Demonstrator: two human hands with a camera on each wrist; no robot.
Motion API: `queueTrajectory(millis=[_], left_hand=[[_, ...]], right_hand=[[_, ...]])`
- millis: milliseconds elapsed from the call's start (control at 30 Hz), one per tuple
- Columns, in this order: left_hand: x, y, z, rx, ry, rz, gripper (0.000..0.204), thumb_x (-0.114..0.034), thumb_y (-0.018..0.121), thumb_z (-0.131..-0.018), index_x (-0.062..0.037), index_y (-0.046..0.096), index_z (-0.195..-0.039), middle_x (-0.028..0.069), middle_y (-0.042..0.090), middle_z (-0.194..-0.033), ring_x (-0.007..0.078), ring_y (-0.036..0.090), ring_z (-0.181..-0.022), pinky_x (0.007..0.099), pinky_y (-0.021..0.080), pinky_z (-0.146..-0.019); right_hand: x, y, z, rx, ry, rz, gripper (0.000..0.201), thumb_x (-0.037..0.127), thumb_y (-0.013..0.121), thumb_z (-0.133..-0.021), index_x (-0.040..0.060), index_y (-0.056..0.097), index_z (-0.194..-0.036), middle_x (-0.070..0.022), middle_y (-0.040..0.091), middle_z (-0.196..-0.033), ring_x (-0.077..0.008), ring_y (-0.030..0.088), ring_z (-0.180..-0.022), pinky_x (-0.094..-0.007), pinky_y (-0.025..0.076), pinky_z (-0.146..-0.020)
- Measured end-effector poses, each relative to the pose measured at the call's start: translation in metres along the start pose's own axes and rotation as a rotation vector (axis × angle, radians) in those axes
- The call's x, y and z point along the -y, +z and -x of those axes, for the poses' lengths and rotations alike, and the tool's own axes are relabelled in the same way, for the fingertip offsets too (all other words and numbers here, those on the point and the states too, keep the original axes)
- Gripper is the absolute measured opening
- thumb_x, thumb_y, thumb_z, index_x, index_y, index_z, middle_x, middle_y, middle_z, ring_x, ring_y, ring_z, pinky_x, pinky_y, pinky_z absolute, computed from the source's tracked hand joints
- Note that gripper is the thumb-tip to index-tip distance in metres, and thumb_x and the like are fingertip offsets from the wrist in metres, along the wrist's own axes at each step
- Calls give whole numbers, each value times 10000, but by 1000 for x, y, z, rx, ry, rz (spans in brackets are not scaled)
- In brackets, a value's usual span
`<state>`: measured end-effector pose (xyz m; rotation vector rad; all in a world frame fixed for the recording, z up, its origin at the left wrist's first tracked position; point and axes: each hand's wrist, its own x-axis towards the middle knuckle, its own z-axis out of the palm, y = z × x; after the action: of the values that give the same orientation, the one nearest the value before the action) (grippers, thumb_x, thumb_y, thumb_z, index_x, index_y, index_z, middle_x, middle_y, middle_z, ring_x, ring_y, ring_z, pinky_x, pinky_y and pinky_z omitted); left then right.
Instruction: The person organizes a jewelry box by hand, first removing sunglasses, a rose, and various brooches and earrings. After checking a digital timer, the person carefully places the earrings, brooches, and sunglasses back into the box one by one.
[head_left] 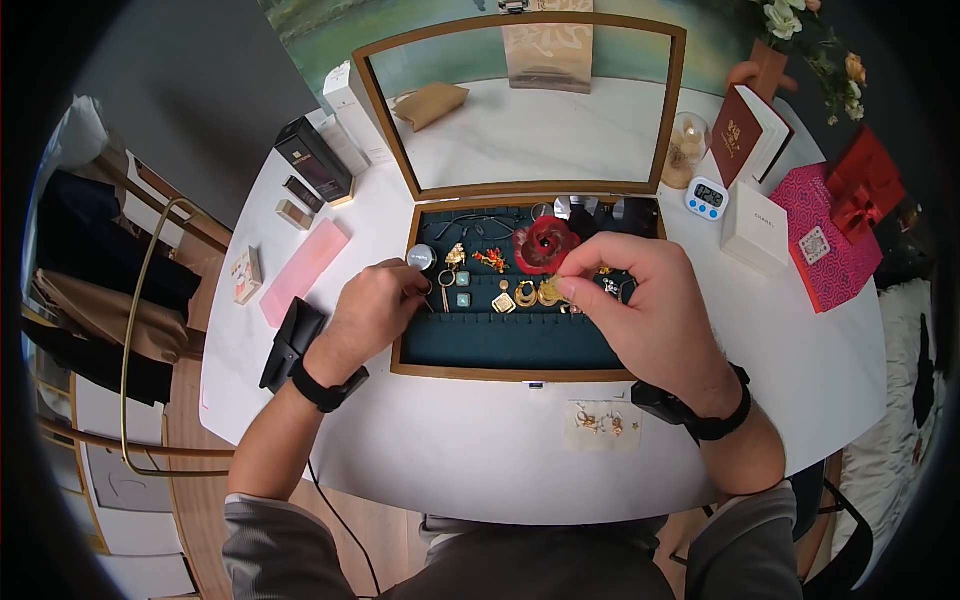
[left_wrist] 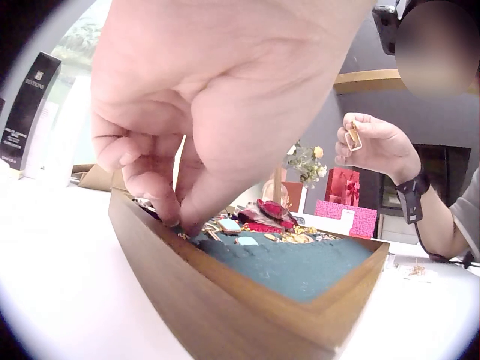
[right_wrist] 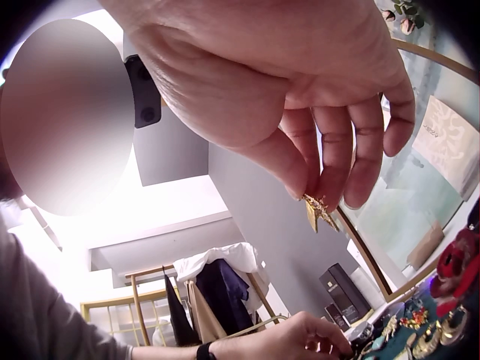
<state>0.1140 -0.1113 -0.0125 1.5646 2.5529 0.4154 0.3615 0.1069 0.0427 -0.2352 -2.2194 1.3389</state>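
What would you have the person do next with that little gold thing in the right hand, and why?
I'd probably lower the right hand and set the gold piece on the box's green lining: the fingers pinch it in the air, the glass lid stands open, and other jewellery lies on that lining.

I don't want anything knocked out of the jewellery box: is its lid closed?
No, the wood-framed lid stands raised at the back of the jewellery box.

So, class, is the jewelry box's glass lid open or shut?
Open: the glass lid stands raised behind the jewelry box, whose green lining and jewelry show.
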Motion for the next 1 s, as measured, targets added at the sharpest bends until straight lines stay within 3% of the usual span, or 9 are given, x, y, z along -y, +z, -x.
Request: queueTrajectory(millis=[33, 267, 333, 400, 567, 600, 833, 1000], left_hand=[[0, -1, 0, -6, -1, -10, 165, -16, 800, -886, -21, 813, -1051, 148, 767, -997, 309, 756, -880, 403, 599, -797], [-4, -10, 1, -101, 10, 87, 172, 53, 765, -901, -7, 814, -1055, 148, 760, -978, 300, 726, -819, 393, 590, -757], [-19, -20, 1, -108, 44, 139, 181, 67, 759, -903, -5, 811, -1061, 148, 758, -970, 298, 722, -814, 392, 587, -748], [-34, -28, 0, -129, 80, 186, 190, 80, 752, -905, -3, 807, -1068, 149, 756, -963, 297, 719, -809, 391, 584, -740], [-50, -25, -6, -79, 255, 200, 160, 61, 744, -913, -9, 804, -1043, 153, 756, -977, 357, 735, -874, 424, 581, -782], [-49, -24, -8, -58, 216, 211, 154, 53, 739, -913, -14, 805, -1035, 149, 760, -989, 380, 735, -910, 429, 585, -812], [-27, -13, -9, -98, 186, 257, 157, 40, 729, -919, -20, 810, -1039, 152, 770, -997, 379, 741, -929, 438, 588, -832], [-11, -9, -7, 28, 235, 111, 197, 7, 689, -930, -47, 830, -1056, 168, 783, -996, 391, 750, -944, 451, 605, -865]], right_hand=[[1, -1, 0, 32, 51, 12, 46, -12, 760, -953, -48, 731, -951, -68, 752, -847, -105, 681, -810, -268, 531, -756], [-2, 0, -1, 53, 50, 45, 38, -17, 759, -944, -49, 739, -943, -72, 756, -842, -109, 687, -806, -273, 536, -755], [-6, 4, -3, 42, 18, 31, 58, 25, 755, -955, -30, 747, -941, -109, 739, -798, -139, 660, -690, -289, 513, -618], [-9, 10, -5, 61, 24, 9, 58, 27, 756, -951, -30, 751, -938, -107, 744, -797, -138, 678, -703, -287, 524, -628], [-10, 29, -15, 182, 93, 86, 68, 34, 760, -941, -30, 760, -919, -129, 761, -765, -194, 744, -692, -302, 567, -670], [-18, 34, -20, 180, 70, 101, 75, 42, 768, -935, -23, 760, -898, -132, 758, -750, -220, 737, -663, -316, 562, -667], [-50, 55, -51, 375, 218, 106, 101, 58, 809, -915, -31, 768, -893, -117, 747, -737, -177, 708, -662, -323, 544, -650], [-59, 71, -63, 444, 320, 115, 116, 62, 819, -922, -42, 775, -894, -95, 765, -770, -133, 700, -677, -302, 554, -658]])
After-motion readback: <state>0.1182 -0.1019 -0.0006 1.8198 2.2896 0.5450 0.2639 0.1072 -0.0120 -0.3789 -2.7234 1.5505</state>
